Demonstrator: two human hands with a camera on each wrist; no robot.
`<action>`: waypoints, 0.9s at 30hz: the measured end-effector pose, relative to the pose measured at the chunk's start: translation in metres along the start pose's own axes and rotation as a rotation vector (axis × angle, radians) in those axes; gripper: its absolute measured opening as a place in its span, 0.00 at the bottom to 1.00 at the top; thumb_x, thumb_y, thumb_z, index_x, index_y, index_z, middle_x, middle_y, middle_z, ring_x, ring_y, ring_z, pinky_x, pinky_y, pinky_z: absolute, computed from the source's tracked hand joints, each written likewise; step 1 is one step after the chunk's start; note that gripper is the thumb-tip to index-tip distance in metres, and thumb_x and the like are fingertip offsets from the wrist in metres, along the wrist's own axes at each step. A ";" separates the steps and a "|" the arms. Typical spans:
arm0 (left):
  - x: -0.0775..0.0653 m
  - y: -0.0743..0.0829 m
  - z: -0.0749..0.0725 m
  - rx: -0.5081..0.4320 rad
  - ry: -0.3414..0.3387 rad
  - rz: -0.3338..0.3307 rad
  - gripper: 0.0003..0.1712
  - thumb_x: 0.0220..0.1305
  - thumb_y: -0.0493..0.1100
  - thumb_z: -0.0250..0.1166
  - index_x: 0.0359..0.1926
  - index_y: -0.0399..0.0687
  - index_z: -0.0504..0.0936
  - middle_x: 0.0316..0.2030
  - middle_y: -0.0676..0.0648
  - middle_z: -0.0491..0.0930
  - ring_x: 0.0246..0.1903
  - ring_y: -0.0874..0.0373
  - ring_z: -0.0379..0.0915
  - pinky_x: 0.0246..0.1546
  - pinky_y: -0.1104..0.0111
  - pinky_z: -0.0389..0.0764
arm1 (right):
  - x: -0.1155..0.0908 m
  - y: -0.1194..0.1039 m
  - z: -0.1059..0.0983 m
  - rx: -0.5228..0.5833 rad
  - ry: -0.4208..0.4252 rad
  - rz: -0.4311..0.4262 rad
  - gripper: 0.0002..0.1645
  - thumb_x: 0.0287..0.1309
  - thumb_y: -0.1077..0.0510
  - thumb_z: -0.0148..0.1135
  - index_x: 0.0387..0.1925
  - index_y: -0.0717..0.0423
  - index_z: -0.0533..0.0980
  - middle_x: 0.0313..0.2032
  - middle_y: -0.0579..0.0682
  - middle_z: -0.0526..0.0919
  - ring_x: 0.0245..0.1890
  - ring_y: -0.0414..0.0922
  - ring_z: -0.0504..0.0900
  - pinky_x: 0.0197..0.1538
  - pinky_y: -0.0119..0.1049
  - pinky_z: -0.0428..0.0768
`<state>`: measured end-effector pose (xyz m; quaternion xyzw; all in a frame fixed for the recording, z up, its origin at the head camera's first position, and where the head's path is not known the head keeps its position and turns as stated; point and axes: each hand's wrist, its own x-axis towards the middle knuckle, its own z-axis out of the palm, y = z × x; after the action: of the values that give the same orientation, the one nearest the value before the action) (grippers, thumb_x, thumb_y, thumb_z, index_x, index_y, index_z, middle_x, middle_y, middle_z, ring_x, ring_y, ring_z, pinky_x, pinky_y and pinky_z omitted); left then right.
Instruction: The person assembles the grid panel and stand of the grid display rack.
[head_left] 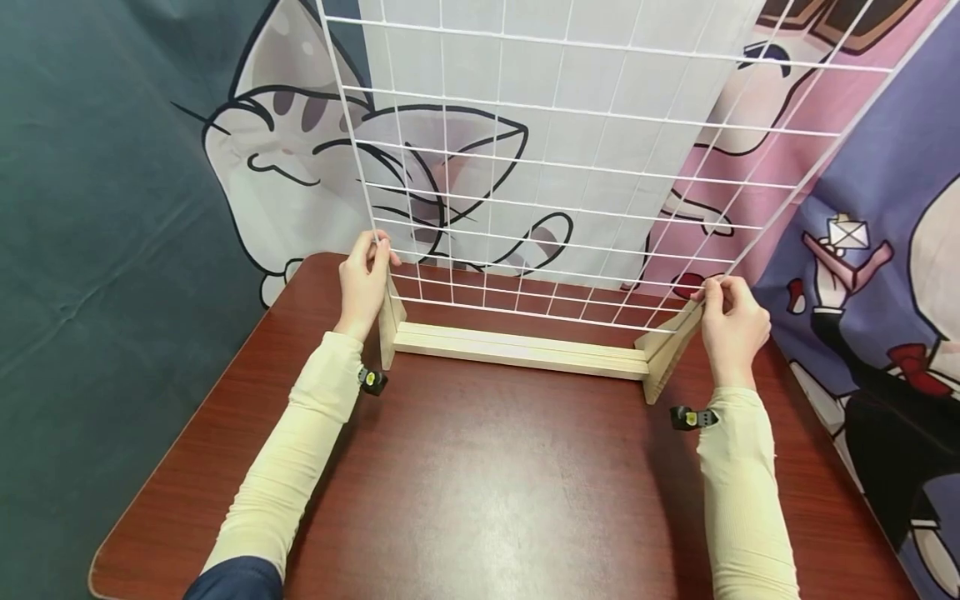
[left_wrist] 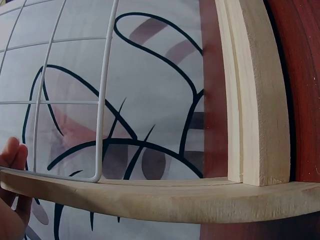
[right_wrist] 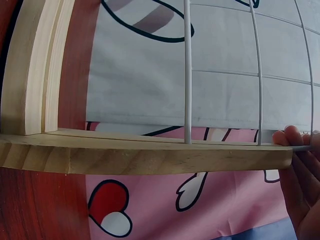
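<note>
A white wire grid panel (head_left: 495, 36) stands between the two upright side pieces of a pale wooden frame. My left hand (head_left: 363, 283) pinches the grid's left edge wire at the top of the left side piece (head_left: 389, 329). On the other side, my right hand (head_left: 735, 329) grips the right edge wire where it meets the top of the right side piece (head_left: 666, 357). The grid's bottom wire hangs above the grooved wooden crossbar (head_left: 517, 350). In the left wrist view, the grid's lower corner (left_wrist: 98, 175) lies along the side piece's inner face, apart from the crossbar.
The frame rests on a reddish-brown table (head_left: 480, 483) with rounded corners. Behind it hangs a cloth backdrop (head_left: 300, 200) with cartoon animals. Small black wrist cameras sit on both cream sleeves (head_left: 292, 442).
</note>
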<state>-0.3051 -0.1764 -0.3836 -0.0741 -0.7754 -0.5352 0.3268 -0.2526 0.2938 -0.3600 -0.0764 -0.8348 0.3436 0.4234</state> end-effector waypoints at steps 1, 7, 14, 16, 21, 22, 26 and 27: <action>0.000 0.000 0.001 -0.002 0.004 0.001 0.15 0.73 0.48 0.52 0.44 0.41 0.76 0.28 0.40 0.84 0.21 0.69 0.66 0.29 0.77 0.64 | 0.000 0.000 0.000 -0.004 0.003 -0.002 0.15 0.65 0.52 0.55 0.34 0.60 0.80 0.20 0.00 0.65 0.20 0.09 0.61 0.28 0.23 0.55; 0.003 0.000 0.004 -0.010 0.018 0.011 0.15 0.73 0.48 0.52 0.44 0.40 0.77 0.29 0.38 0.84 0.22 0.70 0.67 0.29 0.77 0.64 | 0.002 -0.001 -0.001 -0.005 0.006 -0.001 0.14 0.64 0.52 0.56 0.36 0.60 0.80 0.21 -0.01 0.64 0.21 0.07 0.62 0.28 0.23 0.55; -0.004 0.024 0.002 -0.050 0.056 -0.025 0.12 0.73 0.40 0.52 0.43 0.35 0.76 0.29 0.32 0.81 0.22 0.68 0.68 0.28 0.80 0.62 | 0.004 -0.002 0.002 0.000 -0.004 0.028 0.14 0.65 0.51 0.57 0.37 0.58 0.80 0.20 0.01 0.65 0.21 0.07 0.63 0.26 0.24 0.55; -0.007 0.034 0.001 -0.058 0.064 -0.033 0.10 0.72 0.37 0.52 0.43 0.32 0.76 0.28 0.30 0.80 0.21 0.70 0.67 0.27 0.80 0.61 | 0.005 -0.002 0.002 -0.003 -0.003 0.029 0.13 0.64 0.51 0.57 0.37 0.58 0.80 0.20 0.01 0.65 0.20 0.07 0.62 0.27 0.25 0.55; -0.008 0.036 0.002 -0.056 0.075 -0.035 0.09 0.70 0.36 0.54 0.41 0.31 0.77 0.23 0.38 0.80 0.19 0.77 0.62 0.25 0.81 0.60 | 0.002 -0.001 0.001 0.002 0.001 0.043 0.14 0.65 0.50 0.57 0.37 0.58 0.80 0.20 0.01 0.66 0.21 0.07 0.63 0.28 0.24 0.55; -0.008 0.035 0.002 -0.055 0.077 -0.038 0.09 0.69 0.36 0.55 0.40 0.32 0.77 0.21 0.43 0.80 0.19 0.76 0.62 0.24 0.81 0.60 | 0.001 -0.001 0.001 0.011 0.003 0.049 0.14 0.64 0.50 0.57 0.37 0.58 0.80 0.20 0.02 0.66 0.21 0.07 0.63 0.28 0.23 0.55; -0.007 0.025 0.005 -0.053 0.093 -0.040 0.08 0.68 0.36 0.57 0.39 0.33 0.77 0.18 0.67 0.74 0.18 0.73 0.59 0.23 0.79 0.57 | -0.002 -0.001 0.001 0.045 0.012 0.073 0.14 0.63 0.52 0.58 0.37 0.59 0.80 0.19 0.03 0.68 0.23 0.06 0.66 0.29 0.21 0.56; -0.006 0.021 0.006 -0.055 0.096 -0.037 0.08 0.68 0.36 0.58 0.39 0.33 0.78 0.19 0.68 0.73 0.18 0.73 0.59 0.23 0.79 0.57 | -0.002 -0.001 0.001 0.050 0.015 0.078 0.14 0.63 0.52 0.58 0.37 0.60 0.80 0.19 0.03 0.68 0.23 0.06 0.66 0.29 0.20 0.57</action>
<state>-0.2934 -0.1611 -0.3718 -0.0431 -0.7451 -0.5651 0.3515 -0.2518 0.2913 -0.3610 -0.1008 -0.8192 0.3798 0.4176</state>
